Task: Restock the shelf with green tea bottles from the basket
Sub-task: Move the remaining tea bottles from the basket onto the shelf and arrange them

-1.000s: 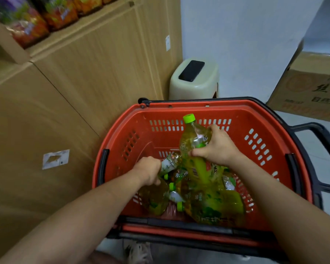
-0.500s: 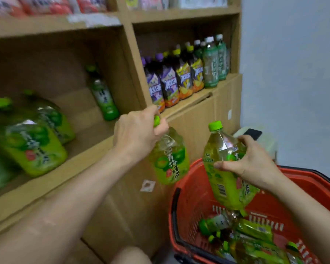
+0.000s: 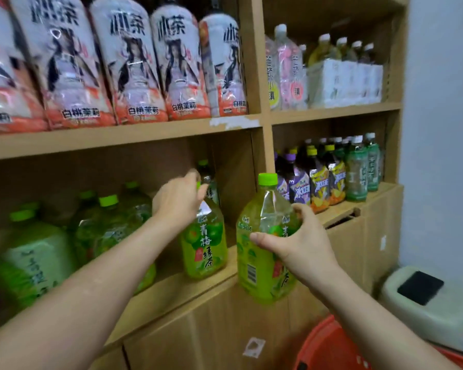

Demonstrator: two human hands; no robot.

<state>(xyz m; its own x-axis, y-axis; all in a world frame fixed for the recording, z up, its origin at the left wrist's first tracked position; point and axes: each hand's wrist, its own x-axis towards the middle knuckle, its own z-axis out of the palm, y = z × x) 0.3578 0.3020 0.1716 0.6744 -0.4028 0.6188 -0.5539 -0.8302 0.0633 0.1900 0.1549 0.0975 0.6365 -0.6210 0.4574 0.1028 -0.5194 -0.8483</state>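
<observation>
My left hand (image 3: 178, 200) grips the neck of a green tea bottle (image 3: 205, 241) that stands upright at the front edge of the lower wooden shelf (image 3: 171, 292). In front of the shelf, my right hand (image 3: 297, 243) holds a second green tea bottle (image 3: 262, 252) by its shoulder, upright in the air with its green cap on. Several more green tea bottles (image 3: 110, 225) stand further left on the same shelf. Only a corner of the red basket (image 3: 329, 345) shows at the bottom right.
Large white-and-peach bottles (image 3: 134, 65) fill the shelf above. The right bay holds purple, yellow and green bottles (image 3: 332, 177), with pale bottles (image 3: 286, 68) higher up. A slim green bottle (image 3: 207, 180) stands at the back. A cream bin (image 3: 422, 303) sits by the blue wall.
Both hands lifted a bottle each out of the basket and rose to the shelf. The left bottle now rests on the shelf edge; the right one hangs in front.
</observation>
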